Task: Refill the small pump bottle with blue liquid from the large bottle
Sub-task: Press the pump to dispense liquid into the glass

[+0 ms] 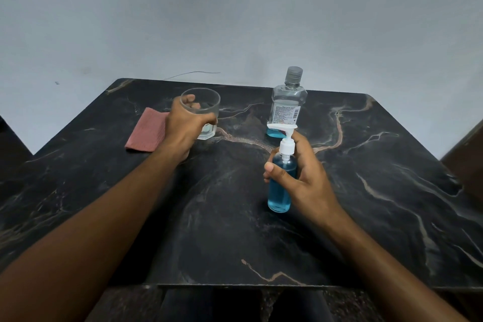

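Note:
The small pump bottle (280, 197) stands upright on the dark marble table (235, 217), nearly full of blue liquid, with its white pump head (285, 138) on top. My right hand (305, 177) is wrapped around its upper body. The large clear bottle (287, 104) stands capped behind it, with only a thin layer of blue liquid at its base. My left hand (183, 125) grips a clear drinking glass (206, 107) at the back left of the table.
A folded reddish cloth (146, 130) lies on the table just left of the glass. A pale wall rises behind the table. Dark chair backs show at the left and right edges.

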Demonstrator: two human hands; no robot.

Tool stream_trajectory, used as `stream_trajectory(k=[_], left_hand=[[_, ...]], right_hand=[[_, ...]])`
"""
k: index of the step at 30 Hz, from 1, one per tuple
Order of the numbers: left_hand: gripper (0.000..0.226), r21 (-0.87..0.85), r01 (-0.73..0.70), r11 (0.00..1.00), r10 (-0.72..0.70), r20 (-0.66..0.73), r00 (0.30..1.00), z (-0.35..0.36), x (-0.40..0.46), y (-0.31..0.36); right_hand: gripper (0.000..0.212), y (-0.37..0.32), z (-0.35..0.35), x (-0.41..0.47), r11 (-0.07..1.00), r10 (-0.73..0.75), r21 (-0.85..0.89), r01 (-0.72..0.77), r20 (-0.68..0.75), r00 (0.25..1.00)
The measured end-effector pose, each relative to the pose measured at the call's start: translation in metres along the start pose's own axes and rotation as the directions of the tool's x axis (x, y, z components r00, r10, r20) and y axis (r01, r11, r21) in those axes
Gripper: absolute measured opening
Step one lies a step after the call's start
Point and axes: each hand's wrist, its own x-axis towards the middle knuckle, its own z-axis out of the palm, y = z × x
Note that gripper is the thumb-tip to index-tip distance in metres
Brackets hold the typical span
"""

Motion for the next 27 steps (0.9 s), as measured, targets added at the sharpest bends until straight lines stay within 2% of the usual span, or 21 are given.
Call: stream_trajectory(k=[4, 12, 17, 27], left_hand=[[0.075, -0.022, 0.039, 0.999, -0.039, 0.002, 0.999, 0.004, 0.007, -0.006], [0.074, -0.027, 0.043, 0.999, -0.042, 0.033, 0.999, 0.010, 0.014, -0.015], [0.077, -0.041, 0.072, 0.997, -0.070, 0.052, 0.996, 0.009, 0.017, -0.017], [0.104, 0.038, 0.032, 0.999, -0.039, 0.197, 0.980, -0.021, 0.014, -0.029]], right_hand=[[0.048, 0.002, -0.002, -0.003, 0.998, -0.023, -0.053, 0.024, 0.015, 1.000], [0.039, 0.003, -0.005, -0.003, 0.997, 0.003, -0.081, 0.001, 0.050, 0.999], [0.032, -0.001, -0.008, 0.010, 0.988, 0.013, -0.156, -0.005, 0.048, 0.999], [0.041, 0.003, 0.019, 0.090, 0.963, -0.031, -0.268, 0.005, -0.093, 0.995]])
